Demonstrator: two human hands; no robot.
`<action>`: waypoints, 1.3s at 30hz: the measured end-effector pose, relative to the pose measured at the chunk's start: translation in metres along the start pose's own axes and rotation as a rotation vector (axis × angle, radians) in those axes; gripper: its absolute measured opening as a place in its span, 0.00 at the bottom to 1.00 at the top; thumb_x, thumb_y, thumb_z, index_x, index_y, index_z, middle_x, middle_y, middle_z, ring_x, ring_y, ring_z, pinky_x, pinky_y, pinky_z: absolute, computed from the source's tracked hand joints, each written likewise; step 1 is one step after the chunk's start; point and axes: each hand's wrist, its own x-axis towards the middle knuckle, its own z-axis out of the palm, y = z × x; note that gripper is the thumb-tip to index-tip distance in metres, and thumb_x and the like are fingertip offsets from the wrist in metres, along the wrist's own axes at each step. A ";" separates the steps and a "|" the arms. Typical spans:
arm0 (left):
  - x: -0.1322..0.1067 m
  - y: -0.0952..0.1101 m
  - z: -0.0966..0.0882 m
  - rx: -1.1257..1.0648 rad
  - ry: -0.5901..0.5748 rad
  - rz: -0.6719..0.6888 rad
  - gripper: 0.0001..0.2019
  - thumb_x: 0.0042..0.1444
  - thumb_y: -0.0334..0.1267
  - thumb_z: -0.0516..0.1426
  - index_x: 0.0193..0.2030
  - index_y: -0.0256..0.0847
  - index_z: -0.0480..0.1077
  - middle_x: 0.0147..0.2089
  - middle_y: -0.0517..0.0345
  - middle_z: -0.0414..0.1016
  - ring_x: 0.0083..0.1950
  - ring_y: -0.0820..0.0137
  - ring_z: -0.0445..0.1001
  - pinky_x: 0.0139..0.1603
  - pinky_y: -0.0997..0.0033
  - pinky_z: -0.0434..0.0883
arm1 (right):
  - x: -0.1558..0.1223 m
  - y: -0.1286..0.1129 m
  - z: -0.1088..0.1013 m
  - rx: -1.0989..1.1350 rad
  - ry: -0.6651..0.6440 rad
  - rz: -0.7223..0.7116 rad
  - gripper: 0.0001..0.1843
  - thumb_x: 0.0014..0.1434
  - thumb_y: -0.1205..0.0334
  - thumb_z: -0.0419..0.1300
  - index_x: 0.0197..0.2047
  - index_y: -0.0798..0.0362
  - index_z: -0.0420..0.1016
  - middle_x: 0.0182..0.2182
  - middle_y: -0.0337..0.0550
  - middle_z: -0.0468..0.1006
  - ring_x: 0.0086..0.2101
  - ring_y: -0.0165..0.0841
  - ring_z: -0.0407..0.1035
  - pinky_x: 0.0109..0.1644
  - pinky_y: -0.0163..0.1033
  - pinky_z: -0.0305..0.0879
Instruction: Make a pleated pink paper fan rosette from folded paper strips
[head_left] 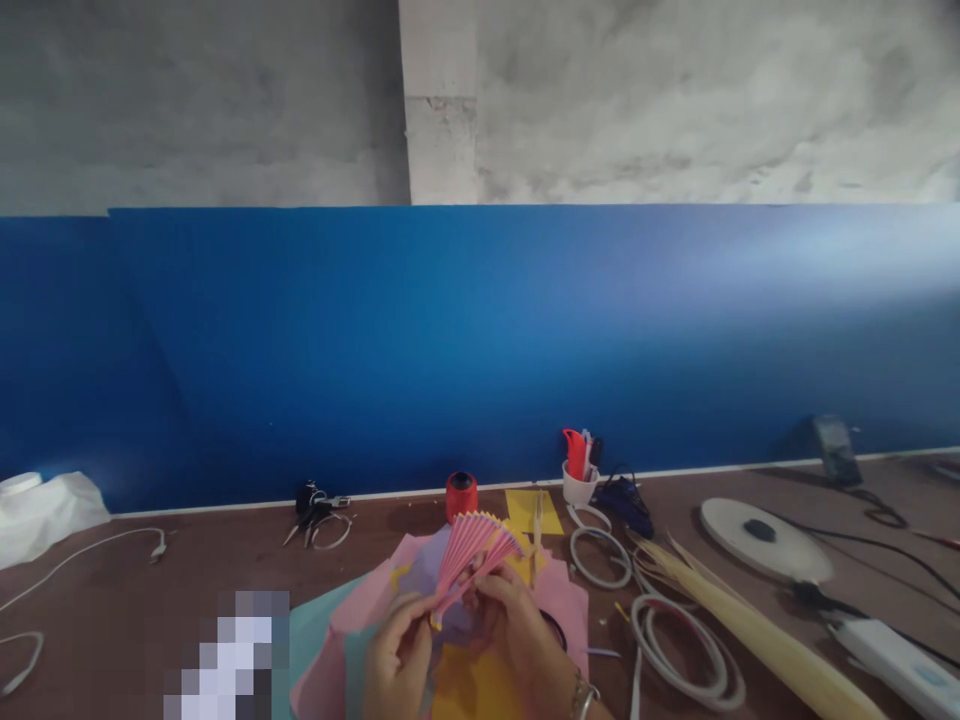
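Observation:
A pink pleated paper fan [469,550] with a yellow edge is spread between my hands. My left hand [401,645] pinches its narrow lower end. At its right side, the fingers of my right hand [514,610] are closed on the folds. Beneath both hands lie overlapping sheets of coloured paper: pink paper [566,600], teal paper [322,615], purple paper [424,557] and yellow paper [476,685]. Part of a dark ring-shaped thing [555,628] shows beside my right wrist; the rest of it is hidden.
Behind the papers stand a red cylinder [461,496] and a white cup [580,485] of pens. To the right lie coiled white strips [686,650], a pale straw-like bundle [757,630], a round white disc [765,545] and a power strip [900,660]. A blue partition [450,350] closes the back.

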 end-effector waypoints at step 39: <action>0.005 -0.011 0.000 -0.135 0.108 -0.152 0.17 0.41 0.52 0.64 0.30 0.39 0.78 0.34 0.52 0.79 0.35 0.63 0.79 0.39 0.70 0.77 | 0.004 -0.021 0.013 0.348 0.319 0.284 0.19 0.41 0.60 0.68 0.17 0.53 0.59 0.10 0.27 0.58 0.12 0.17 0.48 0.14 0.25 0.43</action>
